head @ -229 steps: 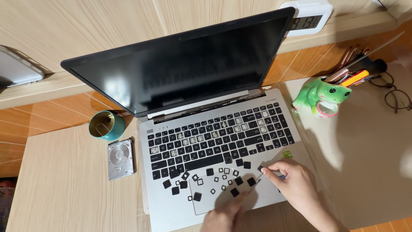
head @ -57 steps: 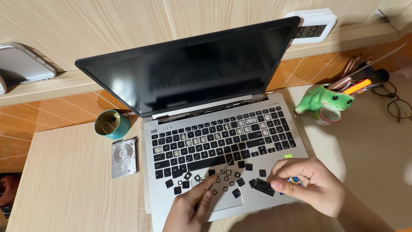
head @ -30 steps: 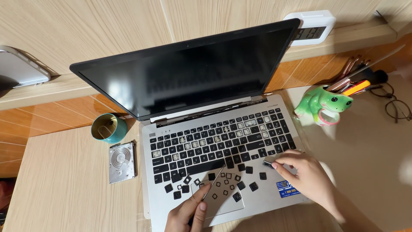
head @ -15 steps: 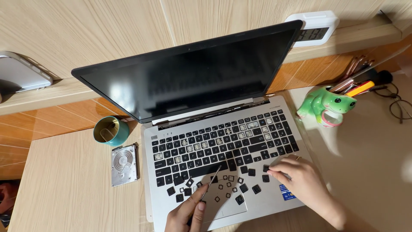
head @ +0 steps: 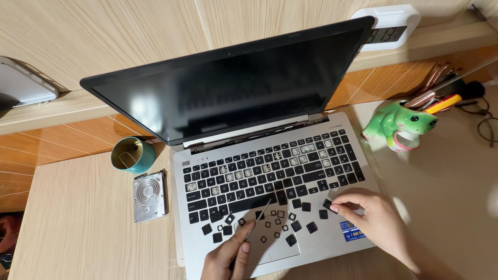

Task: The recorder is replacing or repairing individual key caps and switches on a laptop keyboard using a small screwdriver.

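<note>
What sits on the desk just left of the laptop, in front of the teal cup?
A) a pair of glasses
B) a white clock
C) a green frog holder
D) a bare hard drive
D: a bare silver hard drive lies flat on the desk beside the laptop's left edge, just in front of the teal cup; the frog holder stands on the right side.

Warm, even indoor lighting; scene bright and mostly sharp. Dark laptop screen carries faint pale reflections. Soft shadows fall under the hands onto the palm rest. Slight wide-angle bending and softness toward frame edges.
</note>
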